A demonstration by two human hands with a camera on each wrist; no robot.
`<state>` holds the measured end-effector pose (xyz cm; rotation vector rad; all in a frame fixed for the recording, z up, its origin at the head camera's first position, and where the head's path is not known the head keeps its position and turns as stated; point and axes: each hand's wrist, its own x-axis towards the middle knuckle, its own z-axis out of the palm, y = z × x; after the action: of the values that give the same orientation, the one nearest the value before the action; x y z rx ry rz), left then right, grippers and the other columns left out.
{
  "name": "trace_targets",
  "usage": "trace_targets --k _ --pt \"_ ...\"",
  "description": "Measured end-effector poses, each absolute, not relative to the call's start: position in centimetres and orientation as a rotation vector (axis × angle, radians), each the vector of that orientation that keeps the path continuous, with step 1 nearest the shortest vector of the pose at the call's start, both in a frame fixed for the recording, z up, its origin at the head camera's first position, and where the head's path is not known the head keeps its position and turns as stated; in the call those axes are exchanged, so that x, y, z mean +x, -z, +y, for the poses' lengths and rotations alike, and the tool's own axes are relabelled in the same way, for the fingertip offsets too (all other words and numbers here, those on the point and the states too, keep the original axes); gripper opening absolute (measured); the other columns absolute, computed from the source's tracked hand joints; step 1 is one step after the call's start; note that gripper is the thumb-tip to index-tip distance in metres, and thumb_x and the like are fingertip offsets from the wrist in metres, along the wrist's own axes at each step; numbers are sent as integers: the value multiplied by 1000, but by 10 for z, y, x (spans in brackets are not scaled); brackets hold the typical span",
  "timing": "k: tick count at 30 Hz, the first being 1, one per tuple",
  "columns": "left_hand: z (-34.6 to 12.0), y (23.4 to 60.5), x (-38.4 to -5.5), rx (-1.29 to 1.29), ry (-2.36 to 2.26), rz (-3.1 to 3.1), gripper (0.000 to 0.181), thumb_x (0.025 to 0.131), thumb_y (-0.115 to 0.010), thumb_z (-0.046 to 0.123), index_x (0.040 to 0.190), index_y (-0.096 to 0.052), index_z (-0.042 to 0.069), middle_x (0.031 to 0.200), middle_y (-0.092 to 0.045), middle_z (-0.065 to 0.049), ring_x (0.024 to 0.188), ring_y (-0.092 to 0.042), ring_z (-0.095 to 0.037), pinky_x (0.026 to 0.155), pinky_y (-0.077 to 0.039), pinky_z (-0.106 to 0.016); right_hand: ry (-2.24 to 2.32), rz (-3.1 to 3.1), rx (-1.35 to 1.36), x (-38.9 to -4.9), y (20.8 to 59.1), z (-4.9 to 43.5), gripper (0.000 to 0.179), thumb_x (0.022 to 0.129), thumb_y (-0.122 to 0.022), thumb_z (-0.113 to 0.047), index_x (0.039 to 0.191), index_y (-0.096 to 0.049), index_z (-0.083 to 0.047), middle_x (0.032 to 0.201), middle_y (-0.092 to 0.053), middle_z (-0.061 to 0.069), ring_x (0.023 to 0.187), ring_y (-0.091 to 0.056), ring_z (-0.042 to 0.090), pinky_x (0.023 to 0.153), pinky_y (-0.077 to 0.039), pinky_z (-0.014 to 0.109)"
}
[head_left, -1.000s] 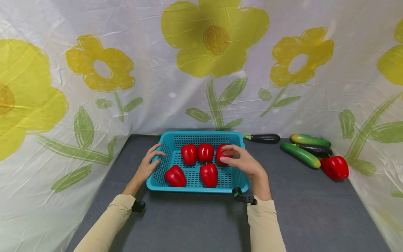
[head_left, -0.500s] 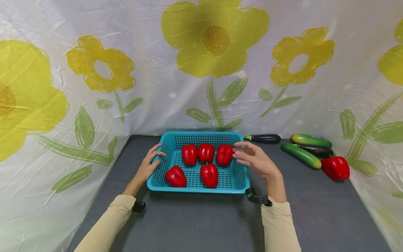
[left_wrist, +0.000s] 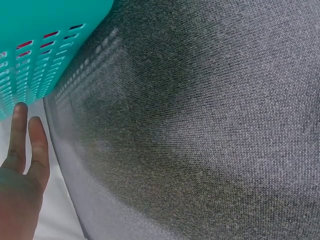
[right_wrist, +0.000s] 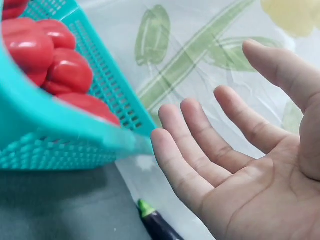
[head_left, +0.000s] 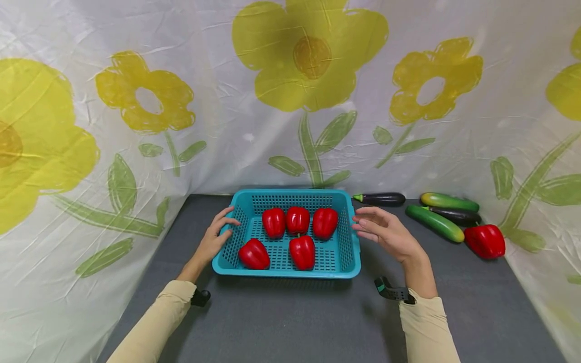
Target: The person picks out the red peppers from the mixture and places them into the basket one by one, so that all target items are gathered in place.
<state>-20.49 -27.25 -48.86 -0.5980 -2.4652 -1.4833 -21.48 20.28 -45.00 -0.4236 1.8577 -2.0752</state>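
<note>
A turquoise slotted basket (head_left: 286, 276) holds several red bell peppers, three in a back row and two nearer the front. One back-row bell pepper (head_left: 325, 223) lies closest to the basket's right wall. At the left rim my left hand (head_left: 213, 238) lies with its fingers extended over the edge. In the left wrist view, two straight fingers (left_wrist: 38, 145) reach up by the basket's slotted outside wall. My right hand (head_left: 388, 232) hovers just outside the right rim, fingers spread and holding nothing. Its bare palm shows in the right wrist view (right_wrist: 250, 195).
Behind the right hand lies an eggplant (head_left: 381, 199). Farther right are a green cucumber-like vegetable (head_left: 434, 223), a yellow-green one (head_left: 449, 201), a second eggplant (head_left: 454, 217) and another red bell pepper (head_left: 484, 242). A flowered white cloth (head_left: 254, 151) hangs behind the dark table (head_left: 281, 322).
My right hand has moved right, from over the back-right bell pepper to outside the basket, leaving that pepper inside. The left hand has stayed at the left rim.
</note>
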Motion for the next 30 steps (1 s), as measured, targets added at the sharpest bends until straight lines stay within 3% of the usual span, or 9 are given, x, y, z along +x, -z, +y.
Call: trace_targets --k 9,18,30 --pt "-272 489 -206 -602 1484 -2462 25 92 -45 -20 110 -63 -14 151 -30 -39 139 -23 -58 102 -25 -73 2028 1923 -395 -211 456 218 40 103 -57 -6 140 -45 7 142 -44 36 129 -50 48 97 -48 39" --pt "-272 491 -206 -622 1481 -2446 25 91 -45 -21 109 -62 -17 150 -30 -40 138 -23 -58 101 -27 -72 1965 2027 -377 -208 457 246 40 104 -56 -7 140 -45 7 136 -53 22 116 -64 21 97 -49 39" --pt "-272 489 -205 -625 1498 -2439 25 91 -44 -21 109 -61 -18 150 -29 -40 138 -23 -59 102 -26 -72 1980 2037 -416 -197 469 304 32 105 -54 -4 135 -50 4 130 -61 10 114 -66 20 94 -50 34"
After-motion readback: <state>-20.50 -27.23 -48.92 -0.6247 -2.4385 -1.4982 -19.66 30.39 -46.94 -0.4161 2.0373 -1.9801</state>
